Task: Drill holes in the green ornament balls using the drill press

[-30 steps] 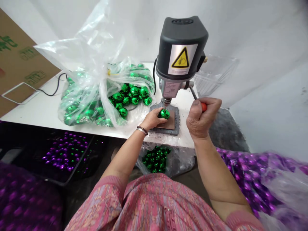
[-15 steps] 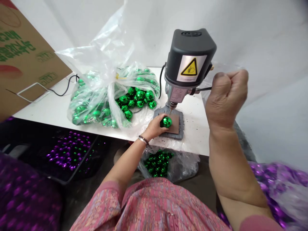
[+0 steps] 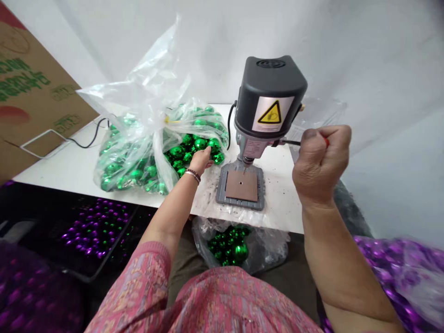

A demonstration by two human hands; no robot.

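My right hand (image 3: pixel 322 162) is wrapped round the feed lever (image 3: pixel 292 142) of a small bench drill press (image 3: pixel 270 101); a bit of red shows at the fist. My left hand (image 3: pixel 201 159) reaches to the shiny green balls (image 3: pixel 177 151) at the mouth of a clear plastic bag (image 3: pixel 157 134). Its thumb and fingers are apart at the balls' near right side, and I see no ball held in them. Under the drill bit, a brown square plate (image 3: pixel 242 186) with a small hole lies bare on the grey base (image 3: pixel 221 196).
Below the table edge, an open plastic bag (image 3: pixel 270 249) holds more green balls (image 3: pixel 229 243). Purple balls (image 3: pixel 391 259) fill a bag at the right, and more purple and green ones (image 3: pixel 99 226) lie low left. A cardboard box (image 3: pixel 31 92) stands left on the white table (image 3: pixel 55 173).
My left hand has moved left and away from the drill base to the bagged balls; the green ball it held is gone from it. A larger ball now shows in the lower bag.
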